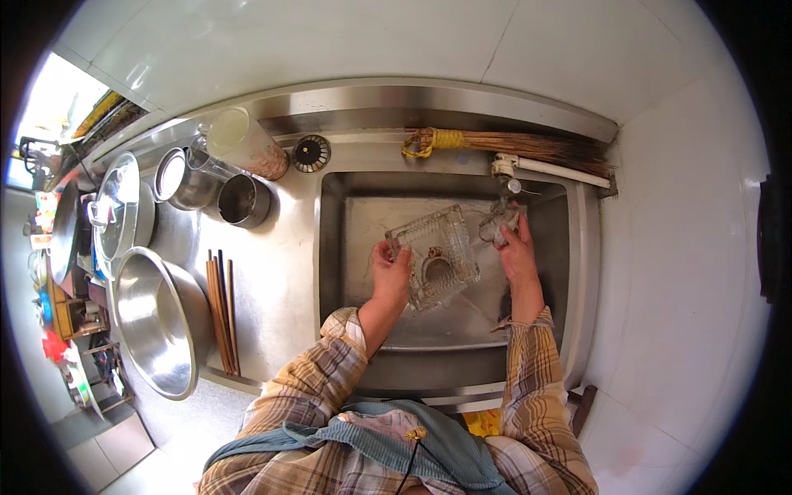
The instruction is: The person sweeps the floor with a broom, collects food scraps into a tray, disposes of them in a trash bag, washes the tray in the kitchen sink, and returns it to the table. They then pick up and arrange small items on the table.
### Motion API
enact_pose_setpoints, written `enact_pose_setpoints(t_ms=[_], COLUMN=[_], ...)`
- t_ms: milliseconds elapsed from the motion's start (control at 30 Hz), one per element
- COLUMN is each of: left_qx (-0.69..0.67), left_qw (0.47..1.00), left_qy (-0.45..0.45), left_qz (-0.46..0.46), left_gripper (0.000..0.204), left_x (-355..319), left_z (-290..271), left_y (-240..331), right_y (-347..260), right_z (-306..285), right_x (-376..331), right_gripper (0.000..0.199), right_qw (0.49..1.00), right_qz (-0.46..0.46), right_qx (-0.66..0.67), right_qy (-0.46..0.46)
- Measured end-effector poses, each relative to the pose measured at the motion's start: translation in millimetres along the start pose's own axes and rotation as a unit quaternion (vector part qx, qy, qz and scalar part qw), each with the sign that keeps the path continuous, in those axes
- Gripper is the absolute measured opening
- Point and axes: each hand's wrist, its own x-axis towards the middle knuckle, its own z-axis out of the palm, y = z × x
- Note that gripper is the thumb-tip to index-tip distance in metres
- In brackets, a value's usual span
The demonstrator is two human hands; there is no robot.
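Note:
My left hand (393,268) grips the left edge of a square clear glass dish (458,233) with ribbed sides, tilted over the sink (332,247). A rounded shape and some brownish bits show at the dish's middle; whether they lie in it or beneath it I cannot tell. My right hand (518,252) is closed on a crumpled, pale, wet-looking cloth (497,224), right under the tap (505,167) at the sink's back right. The cloth and the dish are close together but appear apart.
A twig brush (511,142) tied with yellow cord lies along the back ledge, beside a black drain strainer (311,153). On the left counter stand a plastic jug (239,136), metal cups (244,200), a lidded pot (120,206), a steel basin (161,322) and several chopsticks (221,313).

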Motion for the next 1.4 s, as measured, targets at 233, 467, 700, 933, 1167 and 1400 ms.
enact_pose_setpoints(t_ms=[233,467,700,933,1167,1400], left_qx=[-0.040,0.006,-0.050,0.043,0.056,0.104], left_qw=[0.999,0.996,0.982,0.988,0.994,0.981], left_qy=[0.026,-0.052,-0.160,-0.083,-0.051,-0.157], left_qz=[-0.026,-0.070,-0.091,-0.124,-0.081,-0.048], left_gripper=[0.030,0.023,0.030,0.044,0.043,0.037], left_x=[-2,-8,29,27,38,19], left_z=[6,-9,-20,28,45,62], left_y=[5,-21,-63,-15,-45,-22], right_y=[-40,-58,-52,-17,78,138], right_z=[7,151,223,-51,-124,-229], right_x=[-20,-63,-100,-42,-54,14], right_gripper=[0.056,0.051,0.062,0.040,0.081,0.072], right_qw=[0.815,0.867,0.852,0.739,0.651,0.317], right_qz=[-0.051,-0.244,-0.292,-0.237,-0.013,-0.492], right_qx=[-0.577,-0.409,-0.338,-0.629,-0.756,-0.808], right_qy=[0.020,-0.148,-0.274,0.032,-0.067,-0.067])
